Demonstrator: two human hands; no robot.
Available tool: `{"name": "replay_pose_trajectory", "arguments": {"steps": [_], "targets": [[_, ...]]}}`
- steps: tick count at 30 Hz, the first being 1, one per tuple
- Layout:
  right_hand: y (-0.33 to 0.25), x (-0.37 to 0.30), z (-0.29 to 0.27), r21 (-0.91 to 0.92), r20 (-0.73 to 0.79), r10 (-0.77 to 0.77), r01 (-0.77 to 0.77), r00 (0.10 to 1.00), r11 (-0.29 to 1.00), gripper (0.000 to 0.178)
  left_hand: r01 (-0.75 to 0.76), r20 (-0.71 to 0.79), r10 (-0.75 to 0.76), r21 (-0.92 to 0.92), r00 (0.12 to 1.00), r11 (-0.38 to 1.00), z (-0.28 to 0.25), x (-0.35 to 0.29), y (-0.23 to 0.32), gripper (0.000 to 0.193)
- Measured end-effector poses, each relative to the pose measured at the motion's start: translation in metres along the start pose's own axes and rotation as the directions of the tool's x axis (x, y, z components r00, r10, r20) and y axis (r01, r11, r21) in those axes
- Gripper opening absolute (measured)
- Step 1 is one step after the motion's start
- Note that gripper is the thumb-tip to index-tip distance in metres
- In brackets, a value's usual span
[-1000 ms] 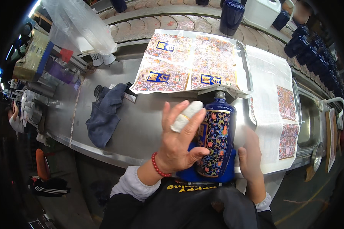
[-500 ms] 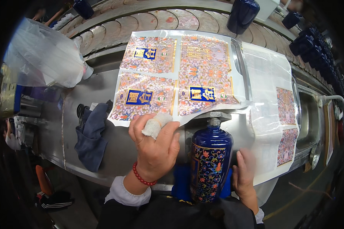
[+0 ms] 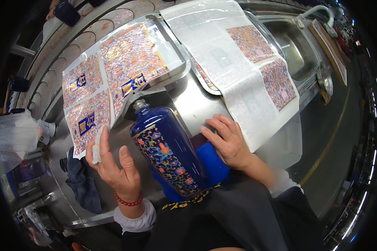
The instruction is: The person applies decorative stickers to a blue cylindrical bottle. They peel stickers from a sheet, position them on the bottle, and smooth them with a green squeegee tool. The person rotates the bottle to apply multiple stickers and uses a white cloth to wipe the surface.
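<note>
A dark blue glass bottle (image 3: 168, 157) with a colourful floral panel on its side rests before me on a bright blue cloth (image 3: 213, 161), its clear neck pointing away. To its left is my left hand (image 3: 117, 169), fingers stretched out and thumb apart. White cloth is wrapped round one finger, and the fingertips are at the near edge of a printed floral decal sheet (image 3: 105, 90). My right hand (image 3: 230, 144) is to the right of the bottle, fingers extended over the steel table (image 3: 192, 104) beside the blue cloth, holding nothing.
A steel tray (image 3: 178, 71) supports part of the decal sheet. Translucent paper (image 3: 255, 104) with more floral decals lies to the right, near a sink (image 3: 295, 52). A dark blue cloth (image 3: 86, 190) lies left. A slatted conveyor (image 3: 71, 54) runs behind, with another blue bottle (image 3: 67, 13).
The view has swung to the right, bringing more of the sink into sight. My left fingers have straightened and spread. My right hand has moved forward, away from the bottle's side.
</note>
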State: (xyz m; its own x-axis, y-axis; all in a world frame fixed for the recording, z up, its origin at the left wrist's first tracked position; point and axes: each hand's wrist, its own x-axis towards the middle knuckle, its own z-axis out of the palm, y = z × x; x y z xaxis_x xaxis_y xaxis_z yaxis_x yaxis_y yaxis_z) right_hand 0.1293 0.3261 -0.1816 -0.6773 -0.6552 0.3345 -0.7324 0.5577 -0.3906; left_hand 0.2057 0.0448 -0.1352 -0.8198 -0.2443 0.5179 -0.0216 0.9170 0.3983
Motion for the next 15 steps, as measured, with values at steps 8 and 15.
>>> {"name": "replay_pose_trajectory", "arguments": {"steps": [8, 15], "targets": [[0.006, -0.009, 0.005, 0.033, -0.062, -0.016, 0.018, 0.998, 0.999, 0.041, -0.045, 0.071, 0.056, -0.148, 0.996, 0.988, -0.001, -0.033, 0.048, 0.088], [0.006, -0.011, 0.008, 0.053, -0.100, -0.027, 0.032, 0.995, 0.998, 0.042, -0.095, 0.194, 0.100, -0.038, 0.976, 0.995, -0.006, -0.058, 0.074, 0.100]]}}
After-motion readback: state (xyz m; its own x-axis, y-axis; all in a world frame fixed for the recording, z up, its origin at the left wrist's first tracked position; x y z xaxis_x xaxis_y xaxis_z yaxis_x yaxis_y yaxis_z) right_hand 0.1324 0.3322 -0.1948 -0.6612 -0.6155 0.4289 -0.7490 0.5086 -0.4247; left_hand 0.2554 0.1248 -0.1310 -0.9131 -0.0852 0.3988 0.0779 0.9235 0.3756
